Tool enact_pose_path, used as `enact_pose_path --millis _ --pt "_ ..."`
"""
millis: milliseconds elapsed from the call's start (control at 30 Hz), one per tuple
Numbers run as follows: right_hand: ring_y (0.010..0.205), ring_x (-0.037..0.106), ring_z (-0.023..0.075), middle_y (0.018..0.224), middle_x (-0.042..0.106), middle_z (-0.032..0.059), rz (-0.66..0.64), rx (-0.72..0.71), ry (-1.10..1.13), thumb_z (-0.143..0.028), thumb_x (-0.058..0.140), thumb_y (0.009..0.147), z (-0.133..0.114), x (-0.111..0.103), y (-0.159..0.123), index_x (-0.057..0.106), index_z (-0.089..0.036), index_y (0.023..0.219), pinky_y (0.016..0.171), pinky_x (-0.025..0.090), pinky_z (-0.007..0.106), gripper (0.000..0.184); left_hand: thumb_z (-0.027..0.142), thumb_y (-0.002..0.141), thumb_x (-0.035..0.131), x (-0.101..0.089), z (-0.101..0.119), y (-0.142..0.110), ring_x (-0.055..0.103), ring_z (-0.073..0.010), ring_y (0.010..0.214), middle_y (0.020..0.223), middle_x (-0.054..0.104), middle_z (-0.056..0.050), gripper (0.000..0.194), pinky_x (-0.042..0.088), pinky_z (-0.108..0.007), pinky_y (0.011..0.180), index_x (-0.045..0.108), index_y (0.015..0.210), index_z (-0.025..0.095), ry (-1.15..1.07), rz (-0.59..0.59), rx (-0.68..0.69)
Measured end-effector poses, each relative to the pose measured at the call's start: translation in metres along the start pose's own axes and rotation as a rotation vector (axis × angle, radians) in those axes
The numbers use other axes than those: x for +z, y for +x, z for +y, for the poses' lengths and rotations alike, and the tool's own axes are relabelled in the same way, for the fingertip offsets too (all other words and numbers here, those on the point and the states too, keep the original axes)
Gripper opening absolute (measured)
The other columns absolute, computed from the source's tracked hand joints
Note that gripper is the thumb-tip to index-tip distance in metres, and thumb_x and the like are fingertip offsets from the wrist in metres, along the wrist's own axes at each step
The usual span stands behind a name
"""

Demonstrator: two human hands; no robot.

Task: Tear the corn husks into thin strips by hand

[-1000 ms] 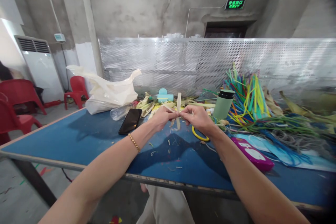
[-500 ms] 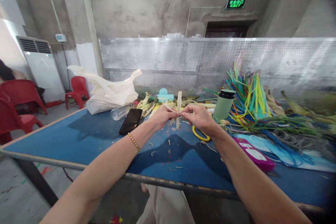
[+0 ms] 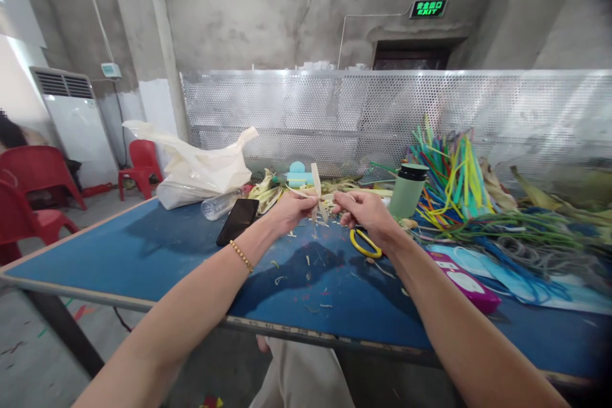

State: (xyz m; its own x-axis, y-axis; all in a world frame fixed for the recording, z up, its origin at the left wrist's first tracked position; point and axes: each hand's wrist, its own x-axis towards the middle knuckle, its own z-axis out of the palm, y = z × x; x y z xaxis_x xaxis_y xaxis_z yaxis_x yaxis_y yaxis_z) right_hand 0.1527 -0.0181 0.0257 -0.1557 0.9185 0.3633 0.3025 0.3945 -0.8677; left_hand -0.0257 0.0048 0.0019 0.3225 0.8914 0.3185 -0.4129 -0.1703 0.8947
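Note:
Pale corn husk strips point(image 3: 316, 180), crossed over one another, are raised above the blue table. My left hand point(image 3: 292, 211) pinches them near the crossing, with one strip standing upright and ends hanging below. Just to the right, my right hand point(image 3: 364, 211) has its thumb and forefinger closed on a strip end that reaches sideways from the crossing; its other fingers are curled. Under the right hand lie yellow-handled scissors point(image 3: 366, 243), their blades hidden. Small husk scraps dot the tabletop below both hands.
A black phone point(image 3: 238, 222), a clear bottle point(image 3: 217, 206) and a white plastic bag point(image 3: 205, 169) lie to the left. At right stand a green tumbler point(image 3: 407, 192) and bundled coloured strips point(image 3: 459, 178), with a purple packet point(image 3: 466, 284) nearer. Loose husks point(image 3: 268, 192) lie behind my hands.
My hands have moved slightly apart, the left shifting a little leftward with the strips. The upright strip has moved left and tilted.

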Motion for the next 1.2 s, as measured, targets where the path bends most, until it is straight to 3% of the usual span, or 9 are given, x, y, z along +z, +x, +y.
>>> enact_pose_path --millis 200,333,500,667,1033,1133,1200 --pt "0.041 0.048 0.0086 0.046 0.053 -0.0021 -0.118 -0.001 0.015 -0.043 0.069 0.07 -0.003 0.013 -0.006 0.059 -0.016 0.062 0.037 0.035 0.019 0.03 0.025 0.059 0.082 0.004 -0.002 -0.001 0.046 -0.0077 0.054 0.059 0.057 -0.002 0.023 0.032 -0.024 0.054 0.067 0.067 0.009 0.019 0.001 0.058" --pt "0.036 0.046 0.0079 0.045 0.055 -0.0012 -0.132 -0.011 0.039 -0.043 0.067 0.071 0.0 0.019 -0.006 0.058 -0.016 0.062 0.035 0.034 0.02 0.03 0.023 0.06 0.081 0.005 -0.004 -0.001 0.045 -0.0073 0.055 0.059 0.056 -0.001 0.02 0.032 -0.025 0.055 0.066 0.064 0.009 0.039 0.023 0.079" --pt "0.031 0.041 0.0079 0.035 0.047 -0.0046 -0.114 -0.056 0.011 -0.04 0.063 0.072 0.003 0.024 -0.006 0.05 -0.018 0.057 0.034 0.032 0.02 0.029 0.017 0.06 0.077 0.009 -0.011 0.001 0.046 -0.0079 0.056 0.06 0.057 -0.001 0.014 0.033 -0.025 0.057 0.066 0.065 0.01 0.01 0.137 0.13" --pt "0.031 0.041 0.0083 0.035 0.047 -0.0038 -0.111 -0.087 -0.086 -0.038 0.058 0.074 0.0 0.026 -0.008 0.048 -0.019 0.056 0.036 0.031 0.02 0.028 0.013 0.058 0.075 0.016 -0.011 -0.002 0.043 -0.0074 0.055 0.058 0.055 0.0 0.011 0.029 -0.025 0.054 0.064 0.06 0.011 0.021 0.215 0.145" --pt "0.031 0.042 0.0085 0.034 0.047 -0.0036 -0.101 -0.125 -0.12 -0.033 0.057 0.076 0.005 0.03 -0.007 0.049 -0.019 0.053 0.037 0.031 0.02 0.028 0.02 0.061 0.074 0.012 -0.016 0.0 0.044 -0.0087 0.057 0.057 0.052 0.001 0.016 0.033 -0.025 0.057 0.061 0.059 0.012 0.069 0.181 0.2" --pt "0.034 0.047 0.0093 0.04 0.053 -0.0009 -0.179 -0.073 -0.068 -0.038 0.058 0.079 0.004 0.026 -0.008 0.051 -0.018 0.054 0.037 0.035 0.02 0.033 0.023 0.061 0.076 0.005 -0.01 0.002 0.047 -0.0091 0.057 0.06 0.055 0.0 0.018 0.035 -0.026 0.057 0.063 0.063 0.011 0.045 0.12 0.158" --pt "0.04 0.054 0.0106 0.055 0.065 0.0037 -0.285 0.017 -0.057 -0.04 0.06 0.079 0.004 0.015 -0.005 0.058 -0.016 0.063 0.037 0.036 0.02 0.029 0.026 0.064 0.075 0.0 -0.004 0.002 0.047 -0.0092 0.055 0.059 0.055 0.0 0.019 0.037 -0.026 0.057 0.064 0.066 0.011 0.041 0.129 0.139"
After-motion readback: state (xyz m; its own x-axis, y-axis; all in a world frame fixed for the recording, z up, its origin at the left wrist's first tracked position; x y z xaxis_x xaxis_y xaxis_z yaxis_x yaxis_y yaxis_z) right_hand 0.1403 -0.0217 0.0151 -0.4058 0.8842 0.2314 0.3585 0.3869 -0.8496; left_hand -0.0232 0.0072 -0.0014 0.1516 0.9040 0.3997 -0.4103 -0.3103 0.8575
